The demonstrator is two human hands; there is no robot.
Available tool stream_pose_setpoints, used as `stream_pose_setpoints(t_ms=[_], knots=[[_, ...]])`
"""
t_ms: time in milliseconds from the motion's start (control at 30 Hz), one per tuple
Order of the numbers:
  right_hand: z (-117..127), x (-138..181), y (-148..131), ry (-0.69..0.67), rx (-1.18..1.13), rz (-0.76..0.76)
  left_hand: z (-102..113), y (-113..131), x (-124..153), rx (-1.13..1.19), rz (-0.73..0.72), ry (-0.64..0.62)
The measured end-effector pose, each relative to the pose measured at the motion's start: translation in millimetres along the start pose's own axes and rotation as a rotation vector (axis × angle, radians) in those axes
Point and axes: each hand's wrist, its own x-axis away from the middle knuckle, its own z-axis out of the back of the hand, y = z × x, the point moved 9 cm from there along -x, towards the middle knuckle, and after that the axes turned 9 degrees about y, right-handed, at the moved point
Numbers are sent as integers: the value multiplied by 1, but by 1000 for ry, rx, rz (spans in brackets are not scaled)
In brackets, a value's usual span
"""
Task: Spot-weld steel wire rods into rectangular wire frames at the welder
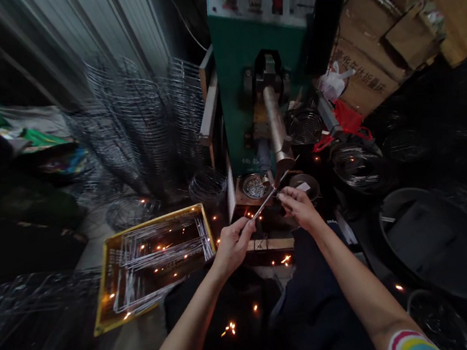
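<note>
A: Starting nearest the wearer, what was there?

B: Dark trousers with sparks scattered over them, and two bare forearms reaching toward the welder (pixel 262 62). The right wrist had a striped band (pixel 409 346).

A: And the hands?

B: The left hand (pixel 233 245) sat just short of the welder, fingers clamped on the near end of a thin rod (pixel 265 201). The right hand (pixel 298 207) was closer to the welder, fingers pinched together on the rod's far end, right under the welder's metal cylinder (pixel 278 126).

A: So the rod was where?

B: Held between both hands, slanting up toward the welder's foot.

A: Anything left of the welder?

B: A yellow crate (pixel 105 316) of wire pieces lay near the left hand, with stacked wire racks (pixel 140 125) beyond it.

A: And right of it?

B: A black tub (pixel 441 236), then cardboard boxes (pixel 375 56) farther back.
</note>
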Motion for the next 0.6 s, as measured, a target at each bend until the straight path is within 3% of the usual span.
stream_pose_setpoints(t_ms=[300, 600], knots=[[14, 3, 0, 155, 40, 11, -3, -5, -16, 57, -19, -75], [26, -13, 1, 187, -35, 6, -8, 6, -42, 20, -74, -75]])
